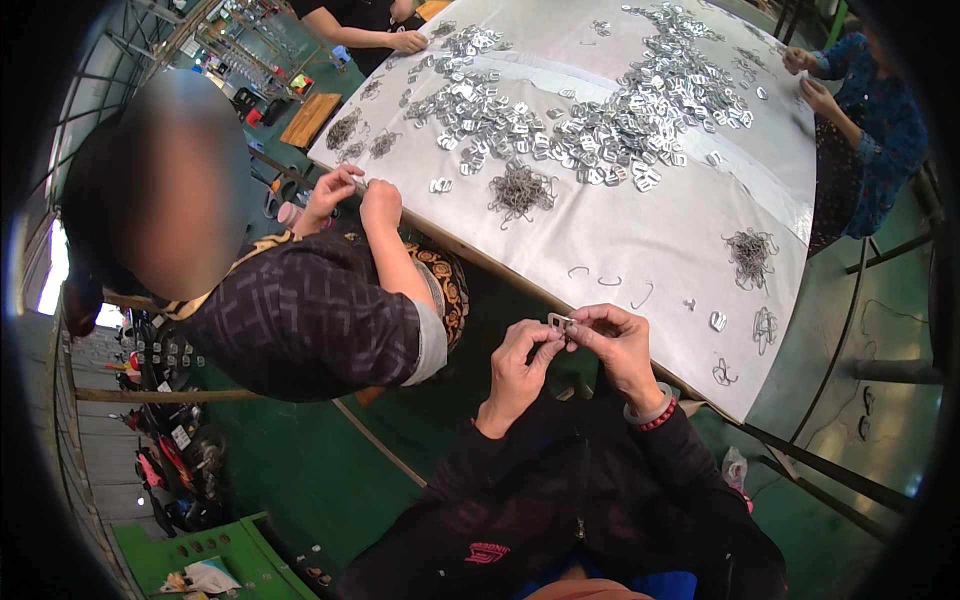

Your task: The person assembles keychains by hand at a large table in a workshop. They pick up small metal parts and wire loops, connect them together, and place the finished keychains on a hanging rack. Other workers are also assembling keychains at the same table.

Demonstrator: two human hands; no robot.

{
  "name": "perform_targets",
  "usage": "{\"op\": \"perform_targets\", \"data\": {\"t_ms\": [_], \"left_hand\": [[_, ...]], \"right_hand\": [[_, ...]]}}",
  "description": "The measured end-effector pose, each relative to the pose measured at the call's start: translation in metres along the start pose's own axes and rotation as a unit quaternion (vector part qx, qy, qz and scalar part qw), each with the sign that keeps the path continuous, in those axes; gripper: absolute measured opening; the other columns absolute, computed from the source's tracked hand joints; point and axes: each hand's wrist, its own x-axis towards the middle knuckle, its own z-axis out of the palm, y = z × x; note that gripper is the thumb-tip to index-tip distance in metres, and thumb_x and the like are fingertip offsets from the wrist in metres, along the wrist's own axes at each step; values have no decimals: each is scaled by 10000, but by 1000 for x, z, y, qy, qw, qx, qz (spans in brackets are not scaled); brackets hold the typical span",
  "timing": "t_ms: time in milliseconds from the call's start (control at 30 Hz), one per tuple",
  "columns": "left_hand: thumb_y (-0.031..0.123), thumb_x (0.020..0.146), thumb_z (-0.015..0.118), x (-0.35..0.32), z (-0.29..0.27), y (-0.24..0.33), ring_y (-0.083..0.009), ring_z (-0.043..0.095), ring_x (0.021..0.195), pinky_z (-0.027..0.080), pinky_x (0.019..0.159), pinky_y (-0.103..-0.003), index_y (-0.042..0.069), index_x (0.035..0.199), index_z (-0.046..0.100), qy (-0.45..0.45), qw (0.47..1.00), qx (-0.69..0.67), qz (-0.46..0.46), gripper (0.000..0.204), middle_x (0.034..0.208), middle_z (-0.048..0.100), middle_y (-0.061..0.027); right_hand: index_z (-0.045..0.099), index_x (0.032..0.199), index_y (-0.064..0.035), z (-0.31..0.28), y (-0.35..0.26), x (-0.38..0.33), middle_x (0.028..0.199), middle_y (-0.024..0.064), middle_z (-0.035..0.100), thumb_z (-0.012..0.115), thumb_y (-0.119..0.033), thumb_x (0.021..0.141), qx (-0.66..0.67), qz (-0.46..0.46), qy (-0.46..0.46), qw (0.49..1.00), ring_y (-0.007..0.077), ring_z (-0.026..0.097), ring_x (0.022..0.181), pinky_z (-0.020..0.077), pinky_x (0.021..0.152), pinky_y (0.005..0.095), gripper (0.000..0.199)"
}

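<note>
A small silvery metal buckle [557, 321] is pinched between my two hands at the near edge of the table. The fingers of my left hand [517, 368] are closed on its left and lower side. My right hand [618, 348], with a bracelet at its wrist, grips it from the right by thumb and fingertips. Whether a wire hook is also in my fingers is hidden. Just beyond my hands, a few loose bent wire hooks [609, 281] lie on the pale sheet covering the table [690, 325]. One loose buckle [718, 320] is to their right.
A large heap of metal buckles [625, 135] spreads across the table. Tangled wire hook piles lie at left [520, 192] and right [750, 256]. A co-worker [310, 310] sits close on my left; others work at the far left [375, 35] and far right [865, 120].
</note>
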Motion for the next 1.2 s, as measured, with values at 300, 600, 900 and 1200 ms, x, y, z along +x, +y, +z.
{"op": "perform_targets", "data": {"t_ms": [300,600,900,1200], "left_hand": [[50,839,699,2,8,-2,-279,621,850,494,748,-361,26,898,615,-19,999,34,-14,106,877,637,-112],[85,874,653,47,1,-21,-220,575,759,459,686,-323,8,951,640,64,998,-15,11,110,863,615,-100],[214,803,713,205,66,-132,-342,642,784,488,687,-452,-4,782,708,-53,909,410,56,218,787,658,-178],[100,878,548,196,73,-134,-352,580,989,463,807,-467,5,965,628,-72,902,424,29,151,961,629,-182]], "right_hand": [[637,944,74,-10,-3,-2,874,144,678,676,87,822,59,9,8,998,182,664,726,554,672,279,129],[649,889,86,-8,-15,-16,922,129,632,651,144,800,26,-33,-40,998,181,663,767,581,706,287,106],[649,893,67,-11,-8,-30,923,94,628,646,120,818,5,-38,-49,998,145,653,740,556,675,239,92],[649,894,61,-8,-10,-38,915,86,627,640,113,828,-1,-37,-58,998,142,654,766,549,681,244,84]]}}
